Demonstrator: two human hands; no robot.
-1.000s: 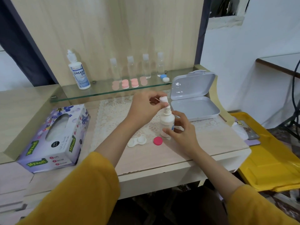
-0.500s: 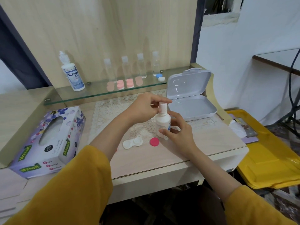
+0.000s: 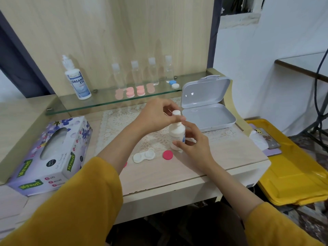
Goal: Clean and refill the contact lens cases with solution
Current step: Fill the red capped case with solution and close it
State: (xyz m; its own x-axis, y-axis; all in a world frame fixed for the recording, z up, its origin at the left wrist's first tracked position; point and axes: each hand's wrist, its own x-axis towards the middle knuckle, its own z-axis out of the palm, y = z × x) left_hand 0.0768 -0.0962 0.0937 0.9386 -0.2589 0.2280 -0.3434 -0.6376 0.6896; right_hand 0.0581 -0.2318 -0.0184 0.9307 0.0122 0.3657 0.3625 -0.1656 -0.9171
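Your right hand (image 3: 193, 146) grips the small white bottle (image 3: 177, 134); your left hand (image 3: 156, 115) pinches its cap (image 3: 176, 113). The lens case (image 3: 143, 156) lies uncapped beside a pink lid (image 3: 167, 155); its contents are unclear.

Cap (image 3: 176, 113) is down. A second ago the left hand (image 3: 159, 118) held it clear above the bare nozzle. Half a second ago it met the top, and now it sits over the neck of the small white bottle (image 3: 177, 137) with the nozzle covered. I can't tell whether it is fully seated.

Left thumb now lies across the cap's lower edge.

Bottle leaned slightly a second ago and now stands straight.

Right hand (image 3: 193, 144) has its forefinger raised toward the bottle's shoulder, where before it sat lower on the body.

A sliver of a pink piece (image 3: 125, 164) now shows at the edge of the left forearm (image 3: 113, 151). A second ago it was hidden.
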